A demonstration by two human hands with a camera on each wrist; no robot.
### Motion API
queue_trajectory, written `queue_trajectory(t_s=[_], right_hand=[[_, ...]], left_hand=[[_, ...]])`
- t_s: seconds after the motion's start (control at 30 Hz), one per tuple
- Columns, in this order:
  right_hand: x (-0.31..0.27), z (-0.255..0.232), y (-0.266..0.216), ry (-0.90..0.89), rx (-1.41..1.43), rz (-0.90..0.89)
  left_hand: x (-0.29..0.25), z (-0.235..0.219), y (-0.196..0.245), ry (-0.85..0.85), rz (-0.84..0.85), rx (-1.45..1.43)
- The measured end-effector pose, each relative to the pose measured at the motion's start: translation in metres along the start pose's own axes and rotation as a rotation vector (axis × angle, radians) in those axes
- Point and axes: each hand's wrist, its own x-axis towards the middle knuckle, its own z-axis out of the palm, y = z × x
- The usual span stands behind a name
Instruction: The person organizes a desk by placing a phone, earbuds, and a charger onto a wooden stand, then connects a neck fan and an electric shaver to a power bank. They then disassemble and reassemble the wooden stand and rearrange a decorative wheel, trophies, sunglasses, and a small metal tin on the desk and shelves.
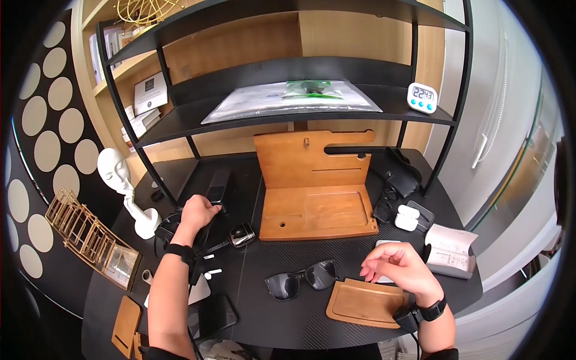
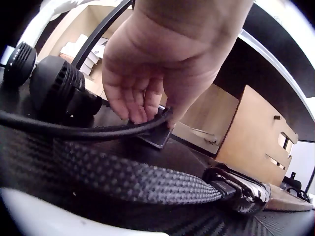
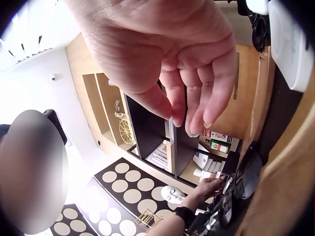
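My left hand [image 1: 199, 215] is at the left of the desk, its fingertips at the near end of a flat black device [image 1: 218, 183]. In the left wrist view, the thumb and fingers of that hand [image 2: 157, 73] pinch the device's edge [image 2: 156, 137], partly hidden behind a black cable [image 2: 83, 132]. Black headphones [image 2: 54, 88] lie beside it. My right hand [image 1: 397, 270], fingers loosely bent and holding nothing, hovers over a small wooden tray [image 1: 366, 305] and a pale flat object. The right wrist view shows nothing between the fingers of this hand [image 3: 182, 73].
A wooden stand [image 1: 318, 210] is at the desk's middle, below a black shelf [image 1: 180, 123]. Sunglasses [image 1: 302, 281] lie in front, a watch [image 1: 242, 235] left of the stand. Earbud case [image 1: 407, 218] and opened glasses case [image 1: 450, 252] sit right; a white mannequin head [image 1: 114, 171] stands left.
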Motion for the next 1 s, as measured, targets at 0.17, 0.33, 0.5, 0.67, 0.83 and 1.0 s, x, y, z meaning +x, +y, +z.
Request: queue_trajectory(t_s=[0.17, 0.33, 0.5, 0.67, 0.83, 1.0], right_hand=[[0.001, -0.001, 0.002, -0.001, -0.015, -0.015], [0.0, -0.001, 0.003, -0.015, -0.008, 0.004], [-0.002, -0.003, 0.004, -0.081, 0.005, 0.017], [-0.003, 0.0, 0.002, -0.08, 0.0, 0.026], [-0.002, 0.0, 0.002, -0.074, -0.003, 0.015], [-0.001, -0.001, 0.005, -0.078, -0.012, 0.01]], left_hand=[[-0.003, -0.002, 0.002, -0.012, -0.03, -0.059], [-0.001, 0.002, -0.005, 0.0, -0.006, -0.096], [0.008, 0.012, -0.015, -0.023, -0.1, -0.269], [-0.003, 0.003, -0.002, -0.109, -0.254, -0.497], [0.0, 0.003, -0.004, -0.181, -0.338, -0.584], [0.003, -0.001, -0.001, -0.234, -0.389, -0.617]])
